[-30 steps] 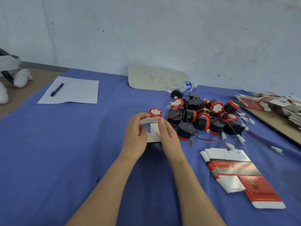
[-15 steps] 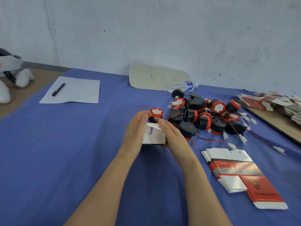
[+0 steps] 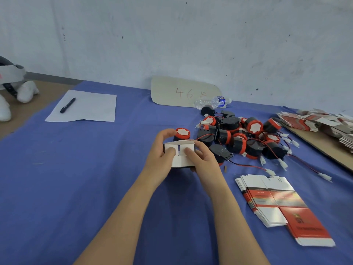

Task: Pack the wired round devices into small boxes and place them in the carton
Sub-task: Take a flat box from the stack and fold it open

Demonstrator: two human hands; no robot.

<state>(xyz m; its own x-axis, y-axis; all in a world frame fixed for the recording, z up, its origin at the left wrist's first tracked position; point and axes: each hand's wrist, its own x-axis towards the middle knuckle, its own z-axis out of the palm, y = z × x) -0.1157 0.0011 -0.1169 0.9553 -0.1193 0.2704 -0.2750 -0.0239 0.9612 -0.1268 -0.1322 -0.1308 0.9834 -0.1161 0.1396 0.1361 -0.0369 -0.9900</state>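
Observation:
A small white box [image 3: 179,161] sits between both hands above the blue tablecloth, its end flaps facing me. My left hand [image 3: 161,153] grips its left side, thumb pressing the left flap. My right hand [image 3: 202,159] grips the right side, thumb on the right flap. Just behind the box stands one black round device with a red and white top [image 3: 182,133]. A heap of several such wired round devices [image 3: 242,138] lies to the right, red and black leads with white plugs trailing out. No carton is in view.
A stack of flat red and white box blanks [image 3: 271,199] lies at the right front. More blanks [image 3: 315,121] pile on a brown board at far right. Paper with a pen [image 3: 67,105], a cardboard sign [image 3: 183,92] and a water bottle [image 3: 212,101] lie farther back.
The box has turned in my hands so its flaps face me. Both thumbs have come down onto the two end flaps and folded them inward.

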